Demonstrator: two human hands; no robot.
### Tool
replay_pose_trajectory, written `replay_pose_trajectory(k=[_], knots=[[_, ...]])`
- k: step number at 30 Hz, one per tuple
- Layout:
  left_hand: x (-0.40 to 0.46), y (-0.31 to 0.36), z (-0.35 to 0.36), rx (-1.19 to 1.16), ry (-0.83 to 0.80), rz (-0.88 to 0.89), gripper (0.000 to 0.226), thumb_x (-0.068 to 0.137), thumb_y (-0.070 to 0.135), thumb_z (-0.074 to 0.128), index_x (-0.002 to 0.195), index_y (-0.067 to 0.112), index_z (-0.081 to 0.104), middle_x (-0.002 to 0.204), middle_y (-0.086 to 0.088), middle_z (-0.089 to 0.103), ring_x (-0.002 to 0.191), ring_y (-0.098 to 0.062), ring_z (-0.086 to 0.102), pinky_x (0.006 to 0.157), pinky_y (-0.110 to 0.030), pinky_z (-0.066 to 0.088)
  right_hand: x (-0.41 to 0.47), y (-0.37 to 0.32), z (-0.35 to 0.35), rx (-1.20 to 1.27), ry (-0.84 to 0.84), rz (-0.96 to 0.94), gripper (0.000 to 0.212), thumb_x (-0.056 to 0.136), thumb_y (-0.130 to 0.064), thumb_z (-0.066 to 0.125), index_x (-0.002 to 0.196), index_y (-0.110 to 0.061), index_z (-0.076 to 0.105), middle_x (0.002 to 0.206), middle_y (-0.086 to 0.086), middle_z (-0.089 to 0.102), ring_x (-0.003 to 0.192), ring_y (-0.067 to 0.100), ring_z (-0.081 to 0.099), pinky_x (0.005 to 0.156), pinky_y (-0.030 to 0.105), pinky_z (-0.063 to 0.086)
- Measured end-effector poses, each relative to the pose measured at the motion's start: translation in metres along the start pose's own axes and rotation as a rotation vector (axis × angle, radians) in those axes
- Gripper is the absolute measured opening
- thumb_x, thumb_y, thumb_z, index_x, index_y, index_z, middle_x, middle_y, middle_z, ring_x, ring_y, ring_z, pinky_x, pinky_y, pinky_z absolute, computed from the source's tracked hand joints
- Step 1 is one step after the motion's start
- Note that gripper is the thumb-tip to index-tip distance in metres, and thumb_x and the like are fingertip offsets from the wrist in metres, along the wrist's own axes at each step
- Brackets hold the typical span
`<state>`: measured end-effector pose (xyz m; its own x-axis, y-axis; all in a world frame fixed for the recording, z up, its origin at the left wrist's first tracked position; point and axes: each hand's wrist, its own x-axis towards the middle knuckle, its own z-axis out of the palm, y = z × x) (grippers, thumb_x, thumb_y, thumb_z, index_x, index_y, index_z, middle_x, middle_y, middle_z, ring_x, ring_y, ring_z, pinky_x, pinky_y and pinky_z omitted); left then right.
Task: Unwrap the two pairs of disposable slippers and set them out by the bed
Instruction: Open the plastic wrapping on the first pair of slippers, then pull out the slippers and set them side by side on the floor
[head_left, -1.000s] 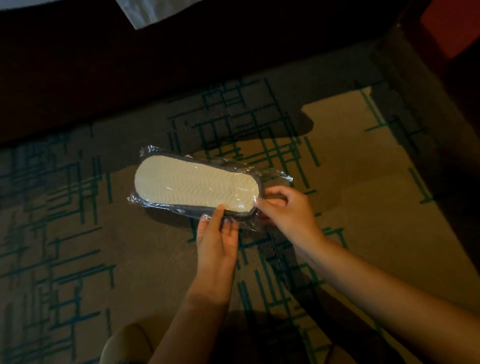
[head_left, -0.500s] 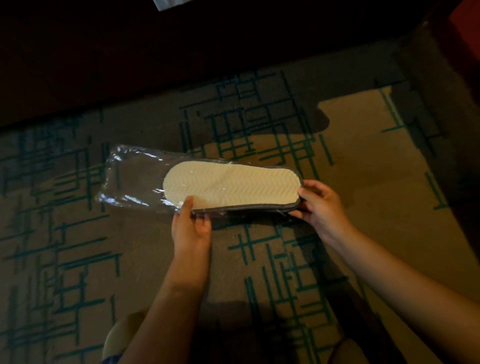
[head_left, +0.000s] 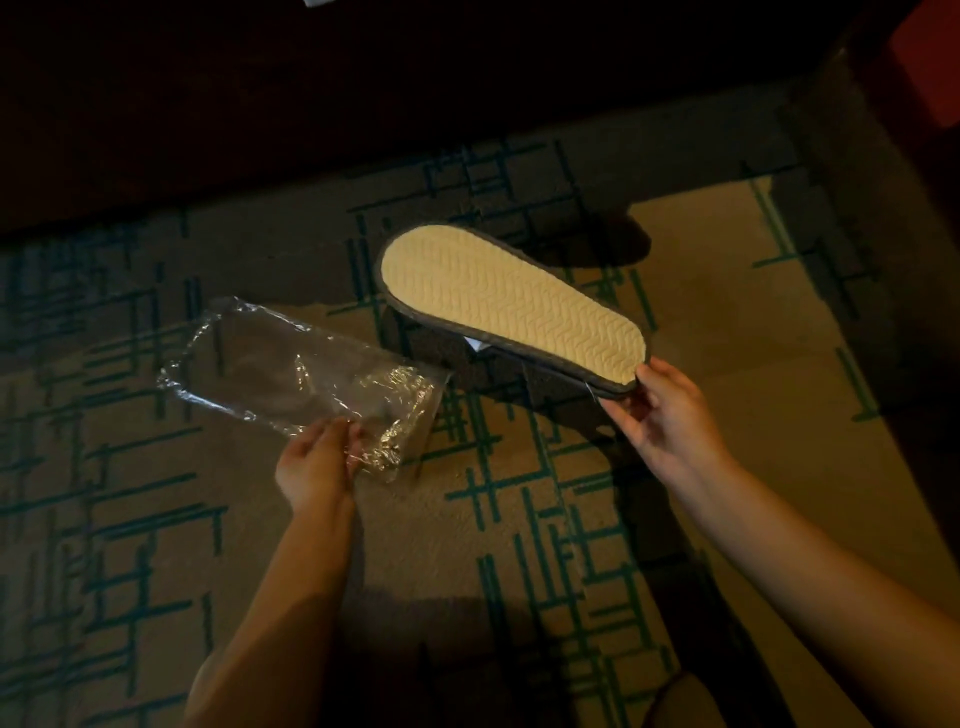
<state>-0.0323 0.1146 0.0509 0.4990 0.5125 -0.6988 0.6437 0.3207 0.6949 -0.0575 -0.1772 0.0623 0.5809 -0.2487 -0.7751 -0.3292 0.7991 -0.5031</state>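
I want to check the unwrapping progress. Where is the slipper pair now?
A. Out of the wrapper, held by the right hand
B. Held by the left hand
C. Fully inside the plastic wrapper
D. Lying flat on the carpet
A: the right hand grips the slippers by one end, sole up, apart from the empty plastic wrapper that the left hand holds.
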Motion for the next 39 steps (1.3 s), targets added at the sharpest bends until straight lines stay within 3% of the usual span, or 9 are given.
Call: replay_pose_trajectory(k=[6, 9, 11, 14, 17, 22, 32, 35, 39], knots=[[-0.01, 0.007, -0.01, 0.243, -0.129, 0.039, 0.045, 0.084, 0.04, 0.057, 0.117, 0.009, 0.054, 0.118, -0.013, 0.057, 0.111, -0.027, 0.057, 0.091, -0.042, 0.051, 0.006, 0.007, 0.008, -0.007, -0.041, 0.018, 0.011, 0.093, -0.004, 0.047, 0.089, -0.011, 0.055, 0.068, 0.003, 0.074, 0.063, 0.015, 0.073, 0.05, 0.029, 0.057], [-0.024, 0.006, -0.012, 0.427, 0.11, 0.152, 0.084, 0.083, 0.039, 0.059, 0.148, 0.019, 0.01, 0.157, -0.012, 0.003, 0.143, -0.035, 0.011, 0.114, -0.056, 0.022, 0.006, 0.009, 0.012, -0.02, -0.061, 0.03, 0.013, 0.093, -0.004, 0.047, 0.086, -0.011, 0.055, 0.069, 0.003, 0.074, 0.064, 0.015, 0.073, 0.051, 0.03, 0.059], [-0.037, -0.002, -0.018, 0.63, 0.258, 0.473, 0.084, 0.082, 0.029, 0.062, 0.148, 0.021, 0.01, 0.158, -0.013, -0.002, 0.145, -0.031, 0.001, 0.117, -0.054, 0.011, 0.004, 0.01, 0.014, -0.026, -0.065, 0.032, 0.016, 0.093, -0.004, 0.047, 0.083, -0.012, 0.056, 0.067, 0.002, 0.074, 0.065, 0.015, 0.072, 0.053, 0.03, 0.06], [-0.041, -0.028, -0.025, 1.137, -0.042, 0.899, 0.064, 0.082, 0.039, 0.054, 0.14, 0.025, 0.031, 0.151, -0.014, 0.021, 0.14, -0.033, 0.019, 0.114, -0.054, 0.02, 0.002, 0.012, 0.016, -0.034, -0.104, 0.035, 0.017, 0.093, -0.005, 0.046, 0.083, -0.012, 0.057, 0.068, 0.002, 0.075, 0.066, 0.015, 0.073, 0.054, 0.029, 0.059], [-0.032, -0.047, -0.021, 1.451, -0.331, 0.881, 0.063, 0.083, 0.058, 0.029, 0.138, 0.029, 0.032, 0.144, -0.011, 0.031, 0.134, -0.031, 0.03, 0.11, -0.057, 0.027, 0.002, 0.014, 0.017, -0.051, -0.135, 0.04, 0.018, 0.094, -0.005, 0.045, 0.083, -0.011, 0.058, 0.069, 0.002, 0.075, 0.066, 0.014, 0.073, 0.052, 0.027, 0.058], [-0.006, -0.038, -0.038, 1.487, -0.226, 0.784, 0.062, 0.083, 0.058, 0.023, 0.137, 0.028, 0.033, 0.146, -0.009, 0.03, 0.137, -0.028, 0.028, 0.115, -0.057, 0.009, 0.002, 0.013, 0.015, -0.077, -0.135, 0.032, 0.02, 0.094, -0.005, 0.044, 0.081, -0.012, 0.056, 0.065, 0.0, 0.075, 0.062, 0.012, 0.072, 0.05, 0.027, 0.057], [0.039, 0.015, -0.056, 1.465, 0.019, 0.771, 0.06, 0.084, 0.048, 0.025, 0.132, 0.016, 0.042, 0.147, -0.016, 0.03, 0.134, -0.036, 0.032, 0.111, -0.062, 0.016, 0.008, 0.013, 0.008, -0.086, -0.116, 0.04, 0.019, 0.094, -0.003, 0.044, 0.084, -0.014, 0.055, 0.066, -0.001, 0.075, 0.065, 0.013, 0.072, 0.054, 0.031, 0.06], [0.023, 0.012, -0.044, 1.335, 0.061, 0.908, 0.062, 0.082, 0.045, 0.036, 0.136, 0.016, 0.035, 0.151, -0.016, 0.022, 0.138, -0.035, 0.023, 0.112, -0.061, 0.016, 0.01, 0.014, 0.004, -0.105, -0.138, 0.037, 0.021, 0.094, -0.003, 0.043, 0.082, -0.014, 0.055, 0.066, -0.002, 0.075, 0.064, 0.011, 0.072, 0.054, 0.031, 0.06], [0.006, 0.003, -0.013, 1.335, -0.223, 1.32, 0.071, 0.076, 0.041, 0.056, 0.139, 0.018, 0.032, 0.15, -0.014, 0.02, 0.139, -0.032, 0.017, 0.111, -0.063, 0.019, 0.011, 0.009, -0.003, -0.163, -0.136, 0.034, 0.024, 0.094, -0.003, 0.043, 0.078, -0.017, 0.054, 0.061, -0.006, 0.073, 0.058, 0.007, 0.071, 0.052, 0.029, 0.06]])
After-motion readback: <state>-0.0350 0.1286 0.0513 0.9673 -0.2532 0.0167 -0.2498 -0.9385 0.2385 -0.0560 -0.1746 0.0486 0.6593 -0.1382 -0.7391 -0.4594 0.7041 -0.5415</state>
